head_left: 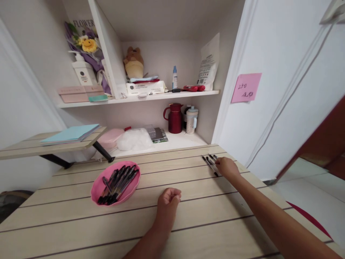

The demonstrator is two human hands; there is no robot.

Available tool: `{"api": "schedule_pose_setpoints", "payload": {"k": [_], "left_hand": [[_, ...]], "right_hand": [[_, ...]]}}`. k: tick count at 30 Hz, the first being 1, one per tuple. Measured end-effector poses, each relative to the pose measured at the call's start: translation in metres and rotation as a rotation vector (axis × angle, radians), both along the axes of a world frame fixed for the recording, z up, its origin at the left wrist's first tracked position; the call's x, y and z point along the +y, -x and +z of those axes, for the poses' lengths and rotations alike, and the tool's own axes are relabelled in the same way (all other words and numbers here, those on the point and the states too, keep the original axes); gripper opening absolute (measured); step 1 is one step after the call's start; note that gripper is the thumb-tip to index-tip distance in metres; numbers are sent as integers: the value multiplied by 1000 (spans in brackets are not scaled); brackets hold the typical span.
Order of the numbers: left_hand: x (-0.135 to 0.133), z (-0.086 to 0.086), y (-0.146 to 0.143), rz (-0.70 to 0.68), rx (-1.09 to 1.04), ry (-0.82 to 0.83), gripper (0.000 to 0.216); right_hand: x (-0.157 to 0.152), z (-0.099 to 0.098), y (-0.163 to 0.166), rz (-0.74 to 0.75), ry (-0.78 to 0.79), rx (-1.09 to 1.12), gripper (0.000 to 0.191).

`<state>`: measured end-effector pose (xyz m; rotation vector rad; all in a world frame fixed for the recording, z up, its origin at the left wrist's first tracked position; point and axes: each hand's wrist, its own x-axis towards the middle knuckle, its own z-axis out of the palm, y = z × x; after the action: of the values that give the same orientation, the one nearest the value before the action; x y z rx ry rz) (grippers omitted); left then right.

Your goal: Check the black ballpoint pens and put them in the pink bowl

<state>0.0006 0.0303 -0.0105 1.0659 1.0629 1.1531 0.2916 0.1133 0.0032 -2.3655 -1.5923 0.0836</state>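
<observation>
My right hand (228, 167) reaches to the far right of the wooden table, its fingertips pinched on a black pen lying by a small group of others. Beside those fingers, pens (210, 166) with dark ends and clear barrels lie roughly side by side, slanting; the hand partly covers some. My left hand (169, 198) rests over the middle of the table, fingers curled into a loose fist with nothing visible in it. To its left stands a pink bowl (132, 187) with a wavy rim, holding several black pens (118, 182) heaped at a slant.
A small raised stand (88, 143) with blue-covered paper (71, 133) is at the left. Behind the table, shelves hold a red jug (175, 118), a pale cup (191, 120), a white plastic bag (134, 139) and a plush toy (134, 63). A pink note (246, 87) sticks to the right wall.
</observation>
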Motion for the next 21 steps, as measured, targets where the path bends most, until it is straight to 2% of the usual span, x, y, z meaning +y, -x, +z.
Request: {"api": "schedule_pose_setpoints", "payload": {"k": [11, 21], "left_hand": [[-2, 1, 0, -18, -3, -13, 11], [-2, 1, -1, -13, -1, -8, 12]], "right_hand": [[8, -2, 6, -12, 46, -48, 20], [6, 1, 4, 4, -10, -36, 16]]}}
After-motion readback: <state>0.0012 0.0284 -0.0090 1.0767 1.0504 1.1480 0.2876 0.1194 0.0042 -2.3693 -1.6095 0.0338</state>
